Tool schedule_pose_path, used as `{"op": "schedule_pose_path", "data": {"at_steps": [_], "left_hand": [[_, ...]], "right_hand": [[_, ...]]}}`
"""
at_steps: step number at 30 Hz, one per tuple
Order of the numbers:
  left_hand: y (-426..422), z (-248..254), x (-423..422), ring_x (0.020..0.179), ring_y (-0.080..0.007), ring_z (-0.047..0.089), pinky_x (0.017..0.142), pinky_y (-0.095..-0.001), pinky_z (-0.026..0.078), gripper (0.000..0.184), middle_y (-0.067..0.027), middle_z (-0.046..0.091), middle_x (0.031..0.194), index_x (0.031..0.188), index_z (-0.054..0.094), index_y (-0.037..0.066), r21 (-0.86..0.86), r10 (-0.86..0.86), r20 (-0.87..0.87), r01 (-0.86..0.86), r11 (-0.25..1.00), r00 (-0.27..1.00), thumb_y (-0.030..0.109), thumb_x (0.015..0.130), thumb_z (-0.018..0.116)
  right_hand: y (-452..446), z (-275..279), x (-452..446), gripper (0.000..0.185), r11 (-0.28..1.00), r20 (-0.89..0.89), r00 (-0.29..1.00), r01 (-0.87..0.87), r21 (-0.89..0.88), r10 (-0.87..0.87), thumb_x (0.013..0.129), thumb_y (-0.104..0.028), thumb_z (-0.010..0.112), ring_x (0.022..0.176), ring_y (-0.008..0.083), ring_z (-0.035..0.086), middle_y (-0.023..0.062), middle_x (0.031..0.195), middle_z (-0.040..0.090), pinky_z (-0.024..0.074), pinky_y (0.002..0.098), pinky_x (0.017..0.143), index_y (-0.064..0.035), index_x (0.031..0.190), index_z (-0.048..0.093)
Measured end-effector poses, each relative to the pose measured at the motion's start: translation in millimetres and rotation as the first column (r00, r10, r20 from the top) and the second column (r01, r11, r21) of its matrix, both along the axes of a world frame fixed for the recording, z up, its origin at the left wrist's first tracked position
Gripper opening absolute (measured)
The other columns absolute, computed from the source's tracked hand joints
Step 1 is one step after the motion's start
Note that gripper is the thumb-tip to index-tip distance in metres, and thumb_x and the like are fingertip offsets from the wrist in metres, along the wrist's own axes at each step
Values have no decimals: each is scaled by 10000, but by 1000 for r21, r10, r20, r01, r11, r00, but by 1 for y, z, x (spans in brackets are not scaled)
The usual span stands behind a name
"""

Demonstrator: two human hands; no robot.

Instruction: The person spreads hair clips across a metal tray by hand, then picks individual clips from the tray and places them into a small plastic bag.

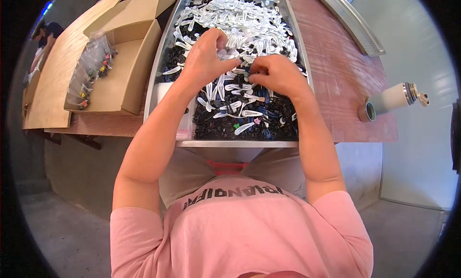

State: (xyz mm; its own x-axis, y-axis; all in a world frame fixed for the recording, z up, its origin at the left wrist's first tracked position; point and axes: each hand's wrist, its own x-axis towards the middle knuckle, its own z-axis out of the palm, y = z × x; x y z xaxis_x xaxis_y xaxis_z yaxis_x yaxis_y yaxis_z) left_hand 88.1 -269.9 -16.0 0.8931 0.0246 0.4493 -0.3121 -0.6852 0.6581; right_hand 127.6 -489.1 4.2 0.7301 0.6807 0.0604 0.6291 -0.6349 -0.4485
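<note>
A metal tray point(307, 61) holds a heap of white snap hair clips point(240, 13) over many small black pieces point(216, 126). Above its middle, my left hand point(206, 57) curls its thumb and fingers around a clear plastic bag point(229, 53), whose contents I cannot make out. To the right, my right hand point(276, 74) is bent down at the clips with its fingertips together; what they pinch is hidden. Loose white clips lie below both hands, along with a pink flower piece point(257, 121) and a green one point(236, 126).
On the left stands an open cardboard box point(137, 61) with clear bags of colourful pieces point(96, 69). Small flat plastic bags point(185, 126) lie in the tray's front left corner. A bottle point(394, 98) lies at the right beside a cup point(367, 112). Another metal tray point(353, 25) is behind it.
</note>
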Motion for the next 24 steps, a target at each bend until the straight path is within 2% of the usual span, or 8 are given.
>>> {"op": "schedule_pose_path", "data": {"at_steps": [2,4,11,16,17,20,21,24], "left_hand": [[2,-1,0,828,-202,555,769,-331,472,540,-79,577,894,1032,553,15,1,7,23,-7,1000,1000,239,656,869],[1,0,0,827,-198,551,768,-330,471,536,-76,573,891,1029,554,14,-3,7,16,-7,1000,1000,239,658,869],[1,1,0,831,-197,547,773,-332,470,537,-76,572,893,1043,556,15,19,6,-23,-6,1000,1000,243,669,867],[0,-1,-1,852,-209,560,788,-339,474,548,-86,586,910,1055,556,13,13,5,-3,-5,1000,1000,245,667,866],[0,0,-1,858,-212,563,791,-342,475,553,-89,590,914,1061,556,11,4,3,-4,-3,1000,1000,245,667,867],[0,0,-1,870,-270,588,775,-375,491,532,-111,591,904,997,543,22,22,-12,4,12,1000,1000,235,637,872],[-1,2,-2,870,-270,588,775,-375,491,532,-111,591,904,997,543,22,23,-13,4,13,1000,1000,235,637,872],[-5,5,-5,882,-279,593,779,-382,492,539,-121,595,918,1003,542,19,10,-14,-65,15,1000,998,240,637,870]], "right_hand": [[3,9,-11,237,993,-31,998,52,-106,-55,770,-187,738,755,282,657,120,797,669,510,383,688,-63,967,698],[3,4,-15,227,995,212,977,28,-98,-7,780,-182,725,816,313,664,117,865,676,524,410,728,-72,976,690],[14,4,-19,173,982,118,992,54,-180,-33,808,-162,688,891,338,651,136,899,663,518,427,783,-68,952,670],[4,-3,0,123,961,273,954,49,272,-126,842,-119,664,810,347,652,146,887,665,509,417,718,-50,944,655],[4,-3,4,131,917,238,957,57,395,-162,877,-110,663,725,242,657,116,844,673,502,340,652,-38,987,654],[9,18,-9,149,768,43,958,198,609,-282,907,-101,662,688,101,618,53,811,674,478,258,613,-29,1038,654],[10,16,-5,154,715,101,956,134,686,-277,920,-95,674,703,28,573,3,813,660,461,208,604,-16,1051,653],[13,13,-6,140,600,99,950,104,793,-295,909,-77,693,697,32,573,-1,830,666,470,201,613,-12,1028,657]]}}
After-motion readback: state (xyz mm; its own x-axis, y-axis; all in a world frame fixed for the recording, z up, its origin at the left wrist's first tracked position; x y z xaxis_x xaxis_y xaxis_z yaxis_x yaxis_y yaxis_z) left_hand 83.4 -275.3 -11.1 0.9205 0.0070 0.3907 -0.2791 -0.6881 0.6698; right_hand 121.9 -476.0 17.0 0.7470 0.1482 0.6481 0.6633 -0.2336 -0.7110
